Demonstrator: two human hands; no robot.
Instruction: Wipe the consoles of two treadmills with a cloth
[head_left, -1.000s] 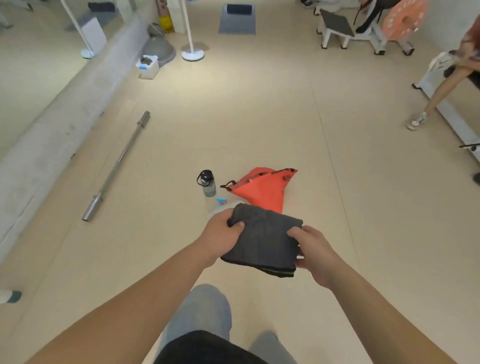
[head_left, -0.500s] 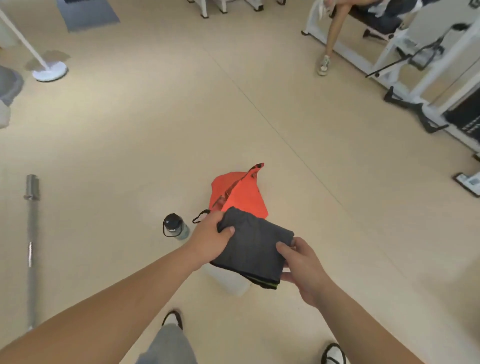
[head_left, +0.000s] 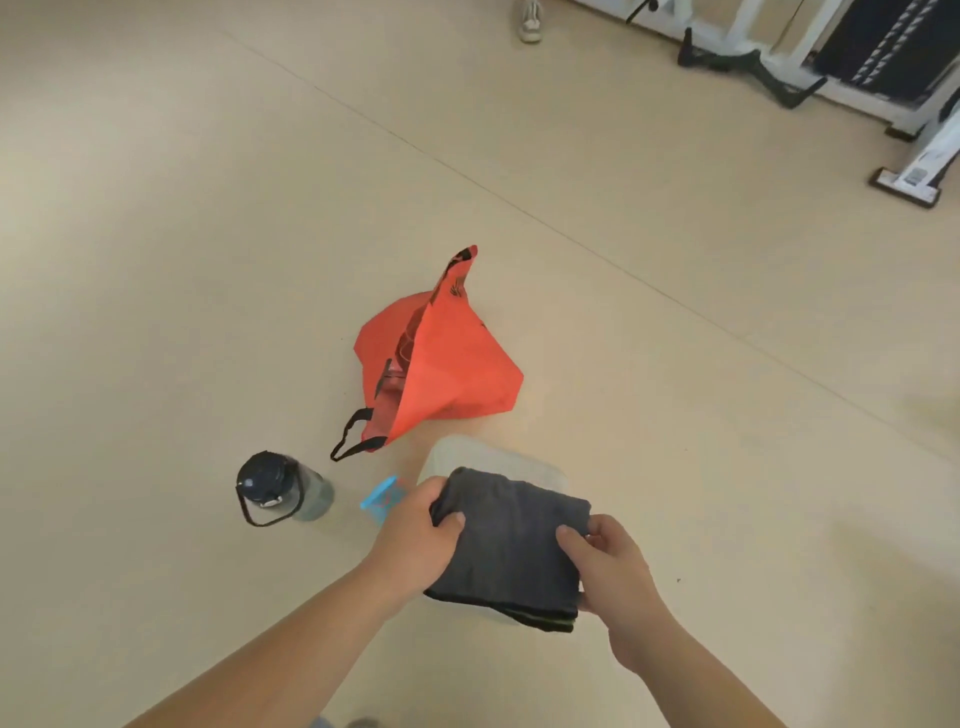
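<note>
above the floor (head_left: 208, 260), folded dark cloth (head_left: 511, 545) held flat: left hand (head_left: 421, 535) grips its left edge, right hand (head_left: 610, 566) pinches its right edge, so both lie equally near; wiping not yet begun.

Head view, steeply downward (floor (head_left: 208, 260) near)

Two hands (head_left: 415, 540) (head_left: 621, 577), one cloth (head_left: 511, 545), one orange bag (head_left: 452, 374), one bottle (head_left: 280, 488), one box (head_left: 493, 460)
</note>
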